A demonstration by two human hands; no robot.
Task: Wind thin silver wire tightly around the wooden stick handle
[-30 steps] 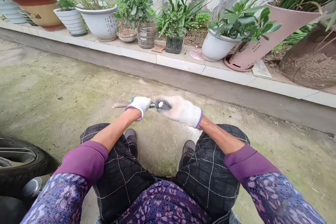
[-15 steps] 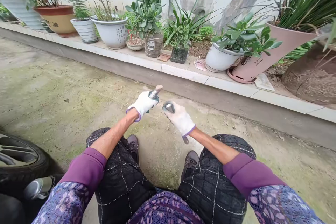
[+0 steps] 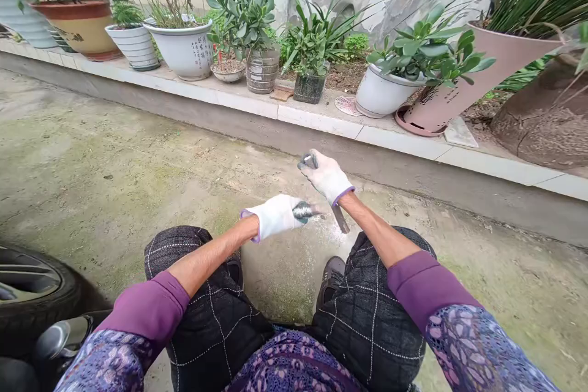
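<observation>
I sit with my knees apart over a concrete floor [image 3: 114,153], both hands in white gloves. My left hand [image 3: 275,216] is closed around a short tool whose grey threaded metal end [image 3: 303,212] pokes out to the right. My right hand [image 3: 327,176] is held higher and farther away, closed on a grey metal piece [image 3: 307,162] at its top, with a dark bar [image 3: 340,218] hanging down below the wrist. The two hands are apart, the left one lower and nearer to me.
A raised tiled ledge [image 3: 316,122] runs across the back, lined with several potted plants, among them a white pot [image 3: 184,52] and a tilted pink pot [image 3: 463,73]. A car tyre [image 3: 32,291] lies at the lower left. My shoes [image 3: 331,269] rest on the floor.
My hands, joined on the tool a second ago, have separated. My left hand dropped lower and turned the tool's metal end rightwards. My right hand rose and moved away.
</observation>
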